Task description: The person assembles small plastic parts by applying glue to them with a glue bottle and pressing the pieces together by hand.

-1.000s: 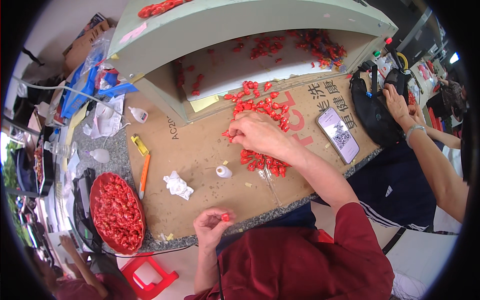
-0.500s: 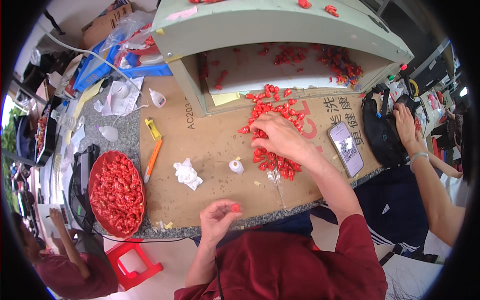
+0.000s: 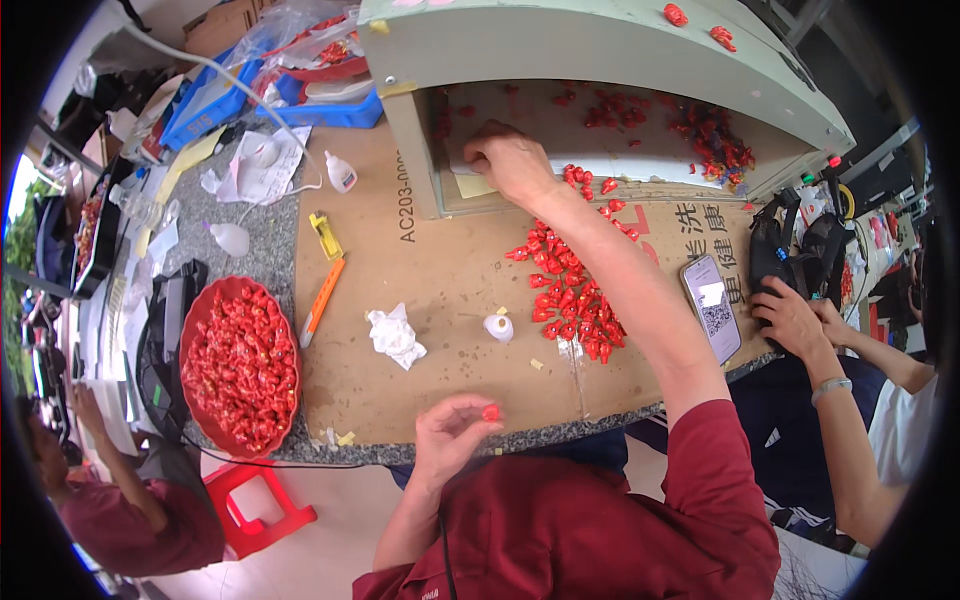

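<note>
Near table edge (image 3: 560, 427), left grip (image 3: 447, 433) pinches small red piece (image 3: 491, 412).

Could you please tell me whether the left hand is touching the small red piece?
Touching. The head view shows it: the small red piece is pinched at the thumb and forefinger of the left hand.

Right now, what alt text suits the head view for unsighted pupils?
A person's left hand pinches a small red piece; the right hand is at an open-fronted cabinet. More red pieces lie on cardboard and fill a bowl.
</note>
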Motion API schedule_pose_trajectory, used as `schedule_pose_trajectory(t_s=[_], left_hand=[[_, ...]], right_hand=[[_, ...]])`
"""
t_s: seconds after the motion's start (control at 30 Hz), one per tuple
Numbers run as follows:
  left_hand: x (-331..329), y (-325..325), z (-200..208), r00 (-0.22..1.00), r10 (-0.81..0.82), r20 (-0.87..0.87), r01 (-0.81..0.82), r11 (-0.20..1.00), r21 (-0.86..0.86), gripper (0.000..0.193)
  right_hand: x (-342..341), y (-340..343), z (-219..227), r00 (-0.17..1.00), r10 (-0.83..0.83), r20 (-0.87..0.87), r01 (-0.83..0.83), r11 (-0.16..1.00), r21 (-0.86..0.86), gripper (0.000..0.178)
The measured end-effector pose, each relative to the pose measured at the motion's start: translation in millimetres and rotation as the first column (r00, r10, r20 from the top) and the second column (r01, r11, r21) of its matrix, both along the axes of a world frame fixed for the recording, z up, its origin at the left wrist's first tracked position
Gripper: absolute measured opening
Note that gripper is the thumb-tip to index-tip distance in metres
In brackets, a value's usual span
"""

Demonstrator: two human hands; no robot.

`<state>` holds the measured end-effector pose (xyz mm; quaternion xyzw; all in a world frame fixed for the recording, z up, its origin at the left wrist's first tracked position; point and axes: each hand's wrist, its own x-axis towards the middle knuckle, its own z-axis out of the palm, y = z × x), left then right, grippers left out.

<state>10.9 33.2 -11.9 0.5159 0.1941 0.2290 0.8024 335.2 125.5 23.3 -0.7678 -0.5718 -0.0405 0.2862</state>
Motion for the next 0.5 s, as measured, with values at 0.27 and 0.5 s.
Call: schedule_pose_trajectory(t_s=[0.27,0.5], left_hand=[[8,-3,1,1.0,-0.009,0.023,0.008,1.0,0.007,0.024],[2,-6,3,1.0,0.024,-0.005,-0.023,0.998,0.06,0.025]], right_hand=[[-2,-29,9,0.996,-0.05,-0.074,0.054,0.997,0.056,0.013],[-116,-180,53,0.863,0.149,-0.482,-0.099,0.987,0.128,0.015]])
